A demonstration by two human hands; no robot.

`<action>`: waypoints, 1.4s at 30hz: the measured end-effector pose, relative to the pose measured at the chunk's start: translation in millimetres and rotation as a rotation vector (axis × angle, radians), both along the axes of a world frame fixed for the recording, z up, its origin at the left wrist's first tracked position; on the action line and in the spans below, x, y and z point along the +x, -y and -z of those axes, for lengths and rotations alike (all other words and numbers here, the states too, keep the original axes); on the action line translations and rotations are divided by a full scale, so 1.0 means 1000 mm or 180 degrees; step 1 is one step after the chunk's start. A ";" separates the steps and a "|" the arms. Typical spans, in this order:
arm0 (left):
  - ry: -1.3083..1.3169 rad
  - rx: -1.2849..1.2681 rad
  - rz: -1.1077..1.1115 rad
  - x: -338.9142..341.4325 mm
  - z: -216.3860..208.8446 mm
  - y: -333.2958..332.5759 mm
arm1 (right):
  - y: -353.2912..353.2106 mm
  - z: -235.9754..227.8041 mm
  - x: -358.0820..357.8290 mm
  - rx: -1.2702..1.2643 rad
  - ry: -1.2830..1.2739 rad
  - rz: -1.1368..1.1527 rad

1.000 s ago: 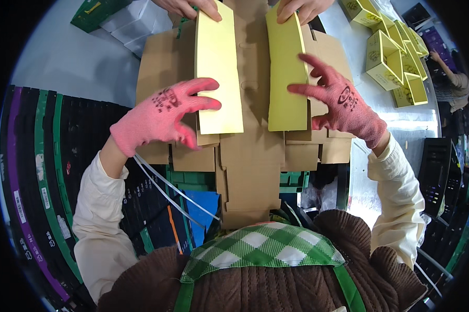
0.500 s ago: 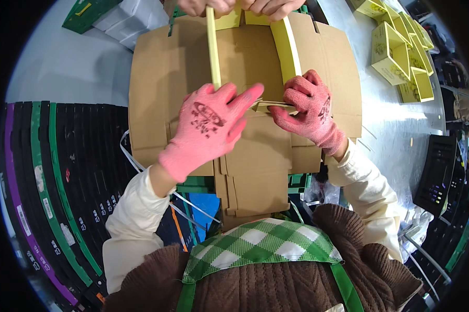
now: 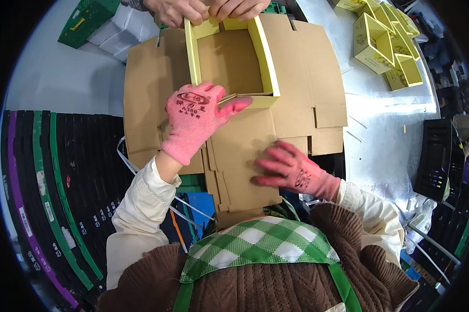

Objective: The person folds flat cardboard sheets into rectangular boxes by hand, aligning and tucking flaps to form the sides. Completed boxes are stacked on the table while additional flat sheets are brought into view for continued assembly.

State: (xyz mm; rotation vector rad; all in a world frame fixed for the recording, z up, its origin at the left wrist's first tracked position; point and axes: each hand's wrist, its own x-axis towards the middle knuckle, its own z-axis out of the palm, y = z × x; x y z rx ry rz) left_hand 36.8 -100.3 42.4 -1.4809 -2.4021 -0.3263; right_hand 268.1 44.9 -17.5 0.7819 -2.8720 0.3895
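Note:
A yellow cardboard box frame [image 3: 268,67] stands on brown flattened cardboard [image 3: 307,73], which shows through its middle. My left hand [image 3: 195,114], in a pink glove, is closed on the frame's near left corner. Its thumb lies along the near wall, where a folded edge shows. My right hand [image 3: 289,169], gloved too and slightly blurred, is apart from the frame. Its fingers are spread over the near part of the brown cardboard, with nothing in them. Another person's hands [image 3: 178,10] hold the frame's far side.
Several yellow boxes [image 3: 372,47] sit at the far right of a shiny metal table [image 3: 370,114]. Stacked black crates [image 3: 83,192] with green and purple edges fill the left side. A green crate [image 3: 89,23] and white boxes stand far left. A dark device [image 3: 435,161] is at the right.
My right hand has let go of the frame's near right corner and moved down toward me, opening. The near wall now stands across between the sides. My left hand keeps its corner.

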 end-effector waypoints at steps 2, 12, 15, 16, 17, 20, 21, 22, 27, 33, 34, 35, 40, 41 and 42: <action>0.0023 -0.0115 -0.0065 0.003 -0.002 -0.002 | -0.009 -0.013 -0.013 0.0224 -0.0206 -0.0445; 0.3865 0.1874 0.1376 -0.025 0.049 0.036 | -0.036 -0.038 -0.097 -0.3417 -0.1048 0.1358; 0.5624 0.2244 0.1463 -0.021 0.046 0.036 | -0.015 -0.029 -0.123 -0.4462 -0.1139 0.1863; 0.5031 0.2518 0.1184 0.001 0.046 0.027 | -0.011 -0.031 -0.127 -0.4387 -0.1308 0.1897; 0.4441 0.2740 0.0913 0.021 0.043 0.016 | -0.009 -0.032 -0.127 -0.4307 -0.1482 0.1948; 0.2741 0.3149 -0.0117 0.044 0.030 -0.012 | -0.021 -0.030 -0.119 -0.2535 -0.1987 0.1932; 0.1943 0.3106 -0.0394 0.047 0.029 -0.015 | -0.030 -0.042 -0.111 -0.1677 -0.1834 0.1671; 0.1160 0.2602 -0.0472 0.050 0.025 -0.014 | -0.038 -0.056 -0.105 -0.0827 -0.1670 0.1400; -0.0079 0.0911 -0.0059 0.037 0.004 0.002 | -0.058 -0.081 -0.104 0.0356 -0.0492 0.0567; -0.0359 -0.1021 0.0386 0.024 -0.013 0.007 | -0.060 -0.067 -0.111 0.0562 -0.0406 0.0130; -0.0376 -0.1427 0.0501 0.021 -0.016 0.002 | -0.062 -0.066 -0.112 0.0517 -0.0289 0.0027; -0.0232 -0.1640 0.0601 0.018 -0.025 -0.002 | -0.064 -0.066 -0.112 0.0427 -0.0231 -0.0037; 0.0978 -0.2346 0.1341 0.010 -0.063 -0.010 | -0.029 -0.085 -0.097 0.0224 0.0387 -0.0149; 0.1691 -0.2263 0.1335 0.009 -0.064 -0.010 | -0.022 -0.084 -0.097 -0.0007 0.0356 -0.0080; 0.2400 -0.2164 0.1310 0.008 -0.062 -0.011 | -0.018 -0.081 -0.096 -0.0237 0.0324 -0.0003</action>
